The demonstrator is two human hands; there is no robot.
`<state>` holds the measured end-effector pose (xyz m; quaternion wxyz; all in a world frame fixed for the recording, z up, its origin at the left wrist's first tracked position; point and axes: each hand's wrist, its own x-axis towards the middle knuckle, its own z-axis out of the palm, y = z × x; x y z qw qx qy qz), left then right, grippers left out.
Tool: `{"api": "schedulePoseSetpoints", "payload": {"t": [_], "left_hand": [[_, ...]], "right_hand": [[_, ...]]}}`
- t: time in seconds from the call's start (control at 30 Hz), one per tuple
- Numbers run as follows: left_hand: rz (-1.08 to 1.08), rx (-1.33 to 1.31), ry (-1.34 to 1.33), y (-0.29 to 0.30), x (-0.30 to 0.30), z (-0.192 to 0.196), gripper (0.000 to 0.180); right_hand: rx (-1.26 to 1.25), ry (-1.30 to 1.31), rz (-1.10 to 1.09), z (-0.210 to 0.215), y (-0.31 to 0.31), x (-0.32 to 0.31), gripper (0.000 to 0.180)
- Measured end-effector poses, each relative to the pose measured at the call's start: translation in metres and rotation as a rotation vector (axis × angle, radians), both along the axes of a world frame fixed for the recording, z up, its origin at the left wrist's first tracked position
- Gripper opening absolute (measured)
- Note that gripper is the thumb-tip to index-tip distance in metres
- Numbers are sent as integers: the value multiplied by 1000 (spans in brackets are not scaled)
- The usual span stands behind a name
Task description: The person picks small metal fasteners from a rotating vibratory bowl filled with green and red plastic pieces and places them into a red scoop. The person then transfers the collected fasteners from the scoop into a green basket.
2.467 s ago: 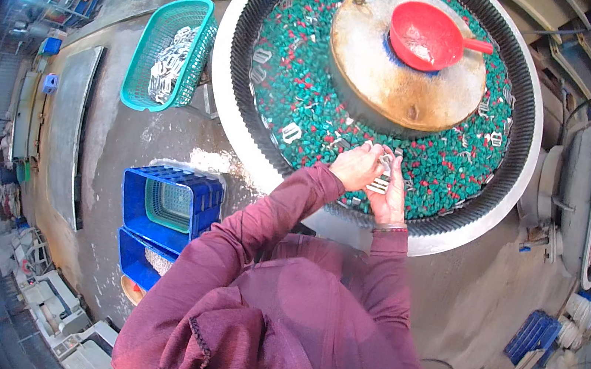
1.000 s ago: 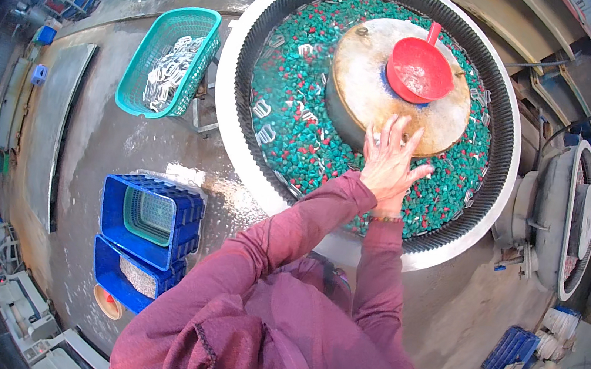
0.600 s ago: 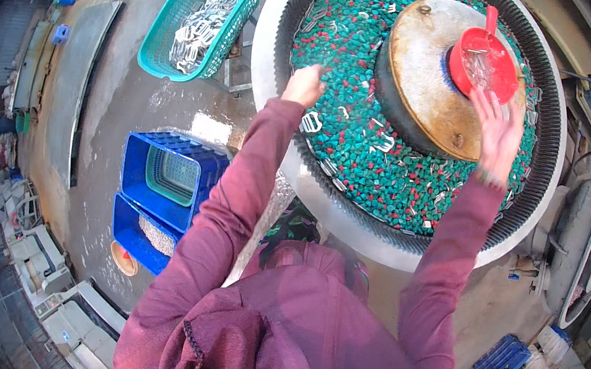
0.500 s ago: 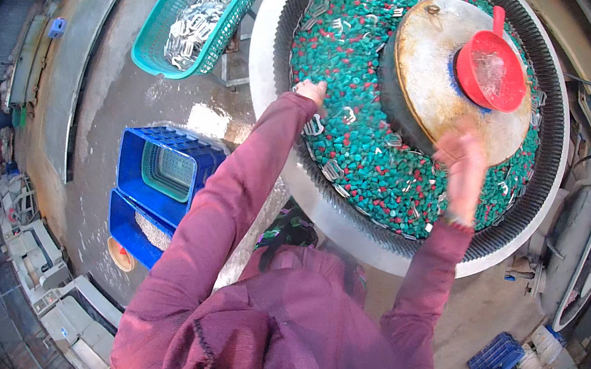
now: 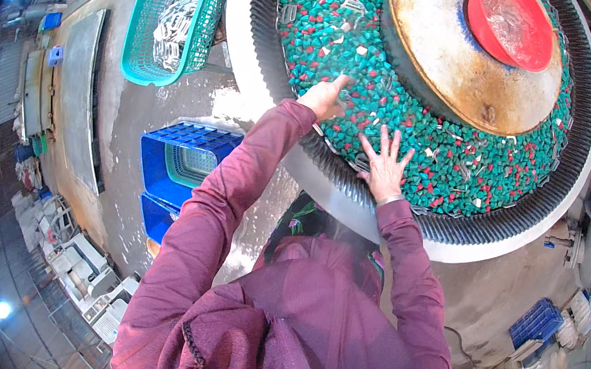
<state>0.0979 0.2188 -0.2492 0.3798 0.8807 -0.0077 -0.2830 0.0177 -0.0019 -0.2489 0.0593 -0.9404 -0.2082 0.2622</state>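
Observation:
Both my hands are over a round ribbed tub (image 5: 266,69) full of small green and red tumbling stones (image 5: 455,161). My left hand (image 5: 324,100) is at the tub's left side, its fingers apart and reaching over the stones, with nothing visible in it. Just to its right, my right hand (image 5: 386,168) lies palm down on the stones near the front wall, fingers spread. Pale metal buckles are scattered among the stones, such as a metal buckle (image 5: 353,5) farther back. A red pan-shaped scoop (image 5: 514,27) rests on the worn round centre cover (image 5: 433,46).
At the left, a green plastic basket (image 5: 137,29) holds a heap of metal buckles (image 5: 177,23). Below it, a blue crate (image 5: 152,166) lies on its side on the wet floor with a green basket inside. Another blue crate (image 5: 537,324) is at the lower right.
My right hand has moved left from beside the centre cover down onto the stones, close to my left hand. The head view has shifted, so the tub appears higher.

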Motion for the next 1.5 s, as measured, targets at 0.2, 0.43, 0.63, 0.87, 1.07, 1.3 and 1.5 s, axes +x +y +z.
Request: {"api": "schedulePoseSetpoints", "payload": {"t": [0.2,0.43,0.63,0.87,1.07,1.3,1.5], "left_hand": [[-222,98,-16,-18,0,14,45],[-486,283,-249,-101,-38,-13,28],[-459,523,-298,-176,-63,-26,57],[-626,482,-338,-165,-55,-51,50],[-171,-37,87,-112,-44,-25,35],[19,-199,-74,-108,-34,-33,23],[-429,486,-527,-179,-68,-55,42]], "right_hand": [[325,-274,64,-23,-53,24,19],[640,300,-790,11,-123,32,25],[202,395,-172,18,-138,4,76],[-40,183,133,-59,-97,-18,15],[462,221,-188,-45,-135,-4,12],[1238,961,-990,10,-184,10,10],[1379,941,-1072,47,-183,12,27]]}}
